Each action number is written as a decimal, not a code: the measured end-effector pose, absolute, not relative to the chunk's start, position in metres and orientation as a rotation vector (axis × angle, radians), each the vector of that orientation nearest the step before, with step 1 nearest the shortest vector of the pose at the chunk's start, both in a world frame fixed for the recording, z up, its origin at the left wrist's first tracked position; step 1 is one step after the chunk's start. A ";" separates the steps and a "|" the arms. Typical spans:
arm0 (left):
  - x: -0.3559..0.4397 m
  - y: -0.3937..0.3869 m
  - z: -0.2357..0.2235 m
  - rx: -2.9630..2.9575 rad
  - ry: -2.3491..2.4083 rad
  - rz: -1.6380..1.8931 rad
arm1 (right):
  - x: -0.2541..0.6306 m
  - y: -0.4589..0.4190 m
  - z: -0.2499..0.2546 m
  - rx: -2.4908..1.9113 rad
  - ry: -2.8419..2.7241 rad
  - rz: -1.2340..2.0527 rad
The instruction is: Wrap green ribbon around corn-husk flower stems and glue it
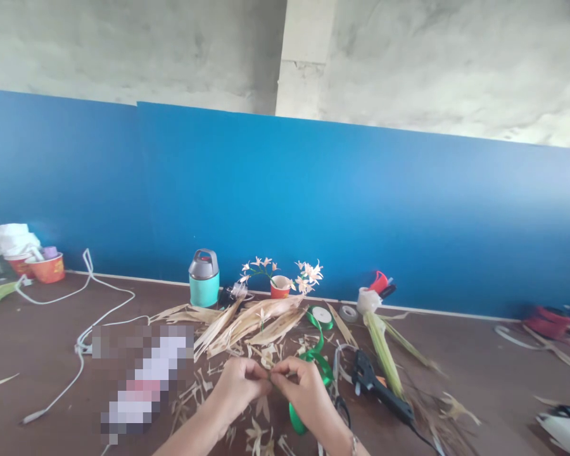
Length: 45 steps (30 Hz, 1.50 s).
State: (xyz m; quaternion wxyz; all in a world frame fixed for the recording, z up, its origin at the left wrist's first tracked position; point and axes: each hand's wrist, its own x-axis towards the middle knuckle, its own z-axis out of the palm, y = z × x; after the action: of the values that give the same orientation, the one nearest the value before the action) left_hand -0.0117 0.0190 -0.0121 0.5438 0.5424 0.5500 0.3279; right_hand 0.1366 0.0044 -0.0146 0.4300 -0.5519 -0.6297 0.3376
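Note:
My left hand and my right hand meet low in the middle of the brown table. Both have their fingers pinched together on something small between them that I cannot make out. Dried straw-coloured leaf strips lie fanned out just beyond my hands, with small scraps scattered under them. A green ribbon trails from a white roll and passes under my right hand.
A black glue gun and scissors lie right of my hands. Green stalks, a teal flask, a red cup of handmade flowers, a tape roll and white cables sit around. A blue wall backs the table.

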 end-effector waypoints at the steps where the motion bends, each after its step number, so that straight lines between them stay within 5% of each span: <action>1: -0.011 0.018 -0.012 1.286 1.298 0.794 | 0.137 0.004 -0.014 -1.379 -1.560 0.868; 18: -0.006 0.017 -0.012 1.413 1.306 0.869 | 0.136 0.000 -0.018 -1.393 -1.606 0.733; 45: -0.011 0.006 -0.003 1.675 1.101 0.922 | 0.141 0.004 -0.012 -1.321 -1.359 1.109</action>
State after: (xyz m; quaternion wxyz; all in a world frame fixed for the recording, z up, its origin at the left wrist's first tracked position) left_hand -0.0111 0.0065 -0.0035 0.4509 0.6777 0.4453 0.3730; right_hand 0.1414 0.0040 -0.0117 0.4553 -0.5355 -0.5511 0.4498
